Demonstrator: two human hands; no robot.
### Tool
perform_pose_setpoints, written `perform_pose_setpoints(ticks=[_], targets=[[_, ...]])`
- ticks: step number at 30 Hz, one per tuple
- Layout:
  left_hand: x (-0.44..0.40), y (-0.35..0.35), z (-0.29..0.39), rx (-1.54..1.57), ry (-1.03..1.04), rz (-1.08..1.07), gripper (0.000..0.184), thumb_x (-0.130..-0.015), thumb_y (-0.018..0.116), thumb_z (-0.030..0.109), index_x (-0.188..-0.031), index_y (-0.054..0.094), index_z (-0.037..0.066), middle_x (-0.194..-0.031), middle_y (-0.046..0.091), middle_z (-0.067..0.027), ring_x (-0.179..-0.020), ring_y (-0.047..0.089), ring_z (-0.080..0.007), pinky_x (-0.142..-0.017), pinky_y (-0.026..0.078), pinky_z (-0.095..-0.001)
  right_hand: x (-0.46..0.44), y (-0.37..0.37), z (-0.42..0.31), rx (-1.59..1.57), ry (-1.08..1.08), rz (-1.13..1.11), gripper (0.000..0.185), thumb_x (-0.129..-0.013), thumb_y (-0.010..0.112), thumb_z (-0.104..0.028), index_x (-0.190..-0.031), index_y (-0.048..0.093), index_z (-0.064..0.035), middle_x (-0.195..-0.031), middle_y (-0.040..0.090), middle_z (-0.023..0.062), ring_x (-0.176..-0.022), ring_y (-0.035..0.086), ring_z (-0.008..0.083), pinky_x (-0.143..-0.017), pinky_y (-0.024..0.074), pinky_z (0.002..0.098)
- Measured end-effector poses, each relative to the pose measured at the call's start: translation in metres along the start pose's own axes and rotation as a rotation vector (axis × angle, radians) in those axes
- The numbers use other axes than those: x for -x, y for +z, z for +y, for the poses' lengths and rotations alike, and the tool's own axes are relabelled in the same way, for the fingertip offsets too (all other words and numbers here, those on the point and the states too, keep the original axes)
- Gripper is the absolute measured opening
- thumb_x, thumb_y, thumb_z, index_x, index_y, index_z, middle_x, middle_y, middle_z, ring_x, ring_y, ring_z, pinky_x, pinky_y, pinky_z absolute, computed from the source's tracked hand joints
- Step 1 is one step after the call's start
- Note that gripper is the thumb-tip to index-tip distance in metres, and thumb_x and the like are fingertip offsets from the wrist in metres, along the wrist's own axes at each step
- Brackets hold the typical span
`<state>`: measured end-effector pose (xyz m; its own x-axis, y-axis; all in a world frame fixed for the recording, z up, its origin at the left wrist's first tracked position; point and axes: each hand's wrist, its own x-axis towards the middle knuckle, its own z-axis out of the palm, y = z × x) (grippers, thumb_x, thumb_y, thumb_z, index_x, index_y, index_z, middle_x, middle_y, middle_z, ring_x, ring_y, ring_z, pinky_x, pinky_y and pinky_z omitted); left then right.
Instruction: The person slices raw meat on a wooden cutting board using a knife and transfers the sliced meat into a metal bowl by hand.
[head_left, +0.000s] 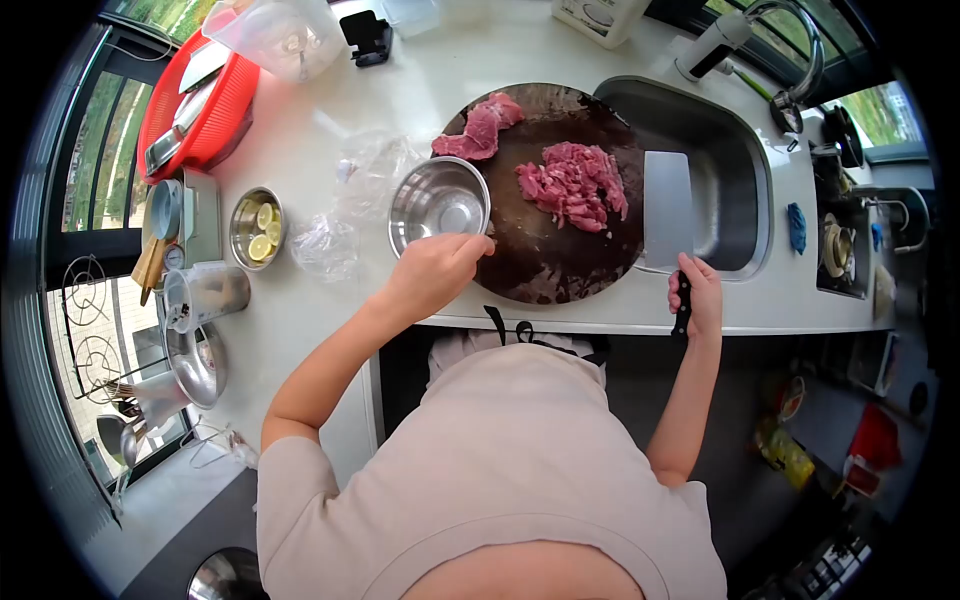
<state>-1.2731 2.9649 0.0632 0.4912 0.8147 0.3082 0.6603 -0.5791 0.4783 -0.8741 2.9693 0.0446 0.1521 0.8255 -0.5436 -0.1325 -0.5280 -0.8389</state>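
In my right hand (700, 295) is a cleaver (668, 205), its fingers wrapped round the black handle. The wide blade stands over the gap between the board's right edge and the sink. My left hand (440, 272) is closed at the near rim of a steel bowl (440, 200), which has nothing visible in it. That bowl overlaps the left edge of a round, dark chopping board (540, 265). A heap of cut raw meat (572, 187) lies on the board's middle, and a larger uncut piece of meat (480, 128) rests at its far left.
A sink (735, 170) with a tap (800, 70) lies right of the board. Left are clear plastic bags (345, 225), a small bowl of lemon slices (258, 230), a plastic jug (205, 295) and a red basket (225, 105). The counter edge (640, 325) runs before me.
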Motion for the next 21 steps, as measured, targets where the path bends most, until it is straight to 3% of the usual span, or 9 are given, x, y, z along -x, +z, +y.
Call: perform_pose_setpoints(ticks=[6, 9, 10, 13, 15, 18, 21], targets=[[0.002, 0.031, 0.014, -0.215, -0.112, -0.087, 0.027, -0.079, 0.07, 0.003, -0.104, 0.063, 0.007, -0.087, 0.063, -0.0079, -0.083, 0.064, -0.0267, -0.074, 0.053, -0.0376, -0.009, -0.018, 0.021, -0.076, 0.133, -0.105, 0.022, -0.097, 0.063, -0.025, -0.083, 0.055, -0.0104, -0.06, 0.055, 0.0021, -0.04, 0.049, 0.0097, -0.034, 0.037, 0.0243], [-0.002, 0.037, 0.034, -0.176, -0.241, 0.053, 0.039, -0.078, 0.076, 0.009, -0.114, 0.062, 0.007, -0.099, 0.059, -0.0098, -0.092, 0.06, -0.0301, -0.08, 0.051, -0.0395, -0.016, -0.016, 0.027, -0.109, 0.15, -0.14, 0.023, -0.097, 0.063, -0.025, -0.082, 0.055, -0.0099, -0.061, 0.055, 0.0025, -0.041, 0.05, 0.0104, -0.035, 0.0376, 0.0249], [-0.003, 0.042, 0.045, -0.182, -0.283, 0.101, 0.05, -0.077, 0.081, 0.016, -0.122, 0.061, 0.007, -0.116, 0.056, -0.0135, -0.107, 0.056, -0.033, -0.089, 0.049, -0.0401, -0.018, -0.013, 0.028, -0.116, 0.154, -0.149, 0.023, -0.097, 0.063, -0.025, -0.082, 0.055, -0.0097, -0.061, 0.055, 0.0026, -0.041, 0.05, 0.0106, -0.035, 0.0378, 0.0251], [-0.031, 0.077, 0.072, -0.02, -0.272, 0.266, 0.065, -0.077, 0.083, 0.027, -0.132, 0.055, 0.008, -0.136, 0.046, -0.0199, -0.126, 0.046, -0.0392, -0.103, 0.042, -0.0436, -0.027, -0.001, 0.028, -0.087, 0.138, -0.192, 0.024, -0.098, 0.062, -0.025, -0.081, 0.054, -0.0091, -0.061, 0.055, 0.0028, -0.041, 0.05, 0.0111, -0.035, 0.0382, 0.0257], [-0.059, 0.109, 0.078, -0.036, -0.376, 0.358, 0.093, -0.074, 0.085, 0.041, -0.147, 0.038, 0.007, -0.15, 0.028, -0.0282, -0.14, 0.028, -0.0464, -0.113, 0.027, -0.0534, -0.032, 0.008, 0.029, -0.098, 0.141, -0.222, 0.026, -0.098, 0.062, -0.025, -0.08, 0.053, -0.0087, -0.061, 0.055, 0.003, -0.041, 0.051, 0.0114, -0.035, 0.0388, 0.0264], [-0.094, 0.153, 0.071, -0.047, -0.655, 0.357, 0.126, -0.068, 0.083, 0.059, -0.156, 0.011, 0.005, -0.153, 0.012, -0.0353, -0.143, 0.012, -0.0529, -0.115, 0.012, -0.0629, -0.037, 0.02, 0.024, -0.08, 0.148, -0.265, 0.025, -0.098, 0.062, -0.026, -0.082, 0.055, -0.0079, -0.061, 0.055, 0.0026, -0.041, 0.051, 0.0115, -0.035, 0.0393, 0.0268], [-0.117, 0.166, 0.067, 0.006, -0.759, 0.441, 0.123, -0.069, 0.082, 0.056, -0.155, 0.012, 0.003, -0.154, 0.011, -0.0342, -0.143, 0.007, -0.0564, -0.114, 0.01, -0.0654, -0.038, 0.035, 0.014, 0.017, 0.145, -0.312, 0.024, -0.099, 0.06, -0.026, -0.084, 0.057, -0.0067, -0.06, 0.055, 0.0019, -0.041, 0.051, 0.0113, -0.035, 0.0391, 0.0273]])
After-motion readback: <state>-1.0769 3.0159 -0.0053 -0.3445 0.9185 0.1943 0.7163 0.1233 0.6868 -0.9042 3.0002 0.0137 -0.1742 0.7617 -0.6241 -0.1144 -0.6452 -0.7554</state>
